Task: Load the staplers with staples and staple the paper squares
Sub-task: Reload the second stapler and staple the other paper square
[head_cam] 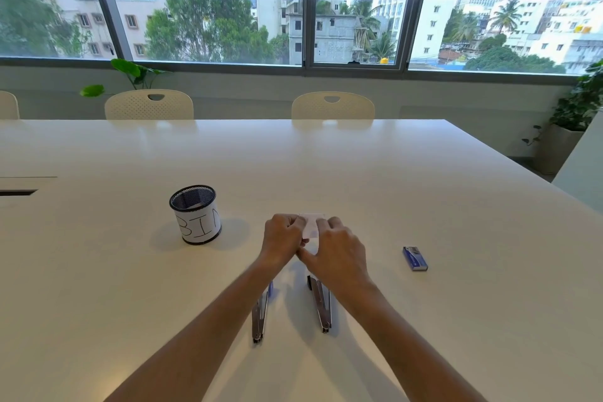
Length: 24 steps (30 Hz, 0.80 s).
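Note:
My left hand and my right hand meet over the middle of the white table, both pinching a small white paper square held just above the surface. Below my wrists lie two staplers with their metal arms swung open: one under my left forearm with a blue part showing, the other under my right wrist. A small blue staple box lies to the right of my hands, apart from them.
A black mesh cup wrapped in white paper marked "BIN" stands left of my hands. Two white chairs stand at the table's far edge under the windows. A cable slot opens at the left edge. Potted plants stand at the right.

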### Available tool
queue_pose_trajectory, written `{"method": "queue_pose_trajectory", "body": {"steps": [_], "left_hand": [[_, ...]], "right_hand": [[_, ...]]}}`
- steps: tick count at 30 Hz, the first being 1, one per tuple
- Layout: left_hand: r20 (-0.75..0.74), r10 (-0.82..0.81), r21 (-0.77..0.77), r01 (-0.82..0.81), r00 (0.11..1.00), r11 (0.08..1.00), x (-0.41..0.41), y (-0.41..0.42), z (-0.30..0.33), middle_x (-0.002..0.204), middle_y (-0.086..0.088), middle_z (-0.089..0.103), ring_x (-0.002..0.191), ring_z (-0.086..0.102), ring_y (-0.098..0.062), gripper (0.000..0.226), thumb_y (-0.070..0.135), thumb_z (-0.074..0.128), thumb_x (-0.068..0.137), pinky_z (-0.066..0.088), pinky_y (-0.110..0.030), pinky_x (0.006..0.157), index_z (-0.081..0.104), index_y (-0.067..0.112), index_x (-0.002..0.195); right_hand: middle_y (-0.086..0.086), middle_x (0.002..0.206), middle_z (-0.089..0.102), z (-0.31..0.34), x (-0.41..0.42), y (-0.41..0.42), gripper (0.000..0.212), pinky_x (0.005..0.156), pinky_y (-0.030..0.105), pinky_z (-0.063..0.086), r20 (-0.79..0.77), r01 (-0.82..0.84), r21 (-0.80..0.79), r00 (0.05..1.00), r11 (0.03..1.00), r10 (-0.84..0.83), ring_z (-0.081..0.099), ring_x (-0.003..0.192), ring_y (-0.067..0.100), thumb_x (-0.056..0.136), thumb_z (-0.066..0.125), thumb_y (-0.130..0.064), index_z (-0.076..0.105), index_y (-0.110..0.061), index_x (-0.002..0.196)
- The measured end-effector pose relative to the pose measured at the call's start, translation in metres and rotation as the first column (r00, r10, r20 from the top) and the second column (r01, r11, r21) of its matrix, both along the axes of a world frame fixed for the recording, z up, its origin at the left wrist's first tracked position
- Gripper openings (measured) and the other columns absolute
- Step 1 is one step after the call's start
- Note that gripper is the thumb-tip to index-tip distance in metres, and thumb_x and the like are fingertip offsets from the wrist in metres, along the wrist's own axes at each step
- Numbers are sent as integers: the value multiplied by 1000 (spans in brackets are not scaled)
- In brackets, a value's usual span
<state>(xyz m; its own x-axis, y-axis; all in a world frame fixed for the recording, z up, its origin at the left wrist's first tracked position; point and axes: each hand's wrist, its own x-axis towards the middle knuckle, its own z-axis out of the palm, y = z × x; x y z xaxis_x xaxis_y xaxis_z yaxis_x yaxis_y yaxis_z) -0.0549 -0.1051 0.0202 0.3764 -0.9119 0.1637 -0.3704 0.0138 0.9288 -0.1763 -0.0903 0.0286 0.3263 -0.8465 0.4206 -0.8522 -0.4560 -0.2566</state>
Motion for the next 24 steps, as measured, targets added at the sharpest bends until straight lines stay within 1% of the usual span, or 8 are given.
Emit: {"method": "queue_pose_trajectory", "body": {"steps": [2, 5, 9, 11, 14, 16, 20, 24], "left_hand": [[-2, -36, -16, 36, 999, 999, -2, 1, 1, 42, 5, 55, 47, 61, -14, 46, 18, 54, 91, 46, -18, 44, 58, 12, 46], [3, -102, -21, 102, 995, 995, -3, 1, 3, 46, 4, 61, 44, 57, -6, 43, 24, 56, 91, 45, -13, 49, 67, 14, 51], [-117, -164, -44, 160, 979, 986, -1, -2, 6, 65, -8, 72, 62, 70, -22, 36, 35, 58, 92, 59, -29, 60, 76, 14, 70], [-149, -138, -44, 133, 979, 990, 1, -4, 5, 74, -5, 74, 67, 70, -18, 33, 36, 60, 91, 58, -27, 59, 76, 11, 79], [-188, -97, -31, 92, 977, 995, 4, -7, 4, 90, -4, 72, 76, 70, -17, 20, 29, 65, 88, 58, -28, 61, 74, 12, 96], [-251, -105, -2, 108, 962, 994, 7, -8, 4, 99, -7, 69, 84, 69, -22, 25, 25, 68, 87, 60, -33, 69, 69, 10, 106], [-462, -163, 32, 200, 872, 979, 12, -5, 4, 103, -19, 68, 87, 69, -28, 25, 13, 67, 87, 60, -35, 72, 64, 4, 110], [-567, -119, 9, 151, 815, 989, 17, -5, 4, 98, -15, 69, 83, 70, -24, 13, 3, 62, 89, 59, -31, 64, 65, 5, 101]], "right_hand": [[2, 108, 60, 2, 0, -6, 56, 76, 28, 54, 47, -6, 12, 999, 1000, 5, 63, 92, 20, 83, 59, -59, 56, -16, 118], [2, 102, 63, 3, 0, -14, 44, 73, 30, 54, 95, -9, 40, 995, 999, 6, 66, 87, 23, 87, 58, -51, 61, -15, 111], [5, 94, 66, 1, 0, -23, 22, 67, 30, 46, 169, -10, 22, 986, 1000, 6, 66, 81, 25, 95, 52, -27, 63, -12, 105], [6, 85, 67, 1, 0, -27, 17, 61, 27, 41, 250, -18, 6, 968, 1000, 16, 63, 71, 23, 96, 49, -18, 64, -9, 95], [4, 76, 64, 2, 1, -30, 15, 59, 28, 39, 400, -2, 48, 916, 999, -17, 53, 63, 20, 94, 52, -15, 63, -8, 87], [0, 77, 63, 2, 2, -33, 12, 61, 30, 46, 499, -17, 125, 865, 992, -49, 57, 66, 19, 93, 54, -16, 64, -10, 90], [2, 83, 68, 2, 5, -36, 11, 66, 34, 53, 604, -75, 208, 794, 975, -67, 63, 74, 21, 91, 56, -14, 66, -12, 96], [1, 88, 70, -1, 7, -38, 15, 67, 32, 53, 629, -88, 219, 774, 972, -72, 63, 77, 21, 89, 60, -15, 68, -12, 101]]}}
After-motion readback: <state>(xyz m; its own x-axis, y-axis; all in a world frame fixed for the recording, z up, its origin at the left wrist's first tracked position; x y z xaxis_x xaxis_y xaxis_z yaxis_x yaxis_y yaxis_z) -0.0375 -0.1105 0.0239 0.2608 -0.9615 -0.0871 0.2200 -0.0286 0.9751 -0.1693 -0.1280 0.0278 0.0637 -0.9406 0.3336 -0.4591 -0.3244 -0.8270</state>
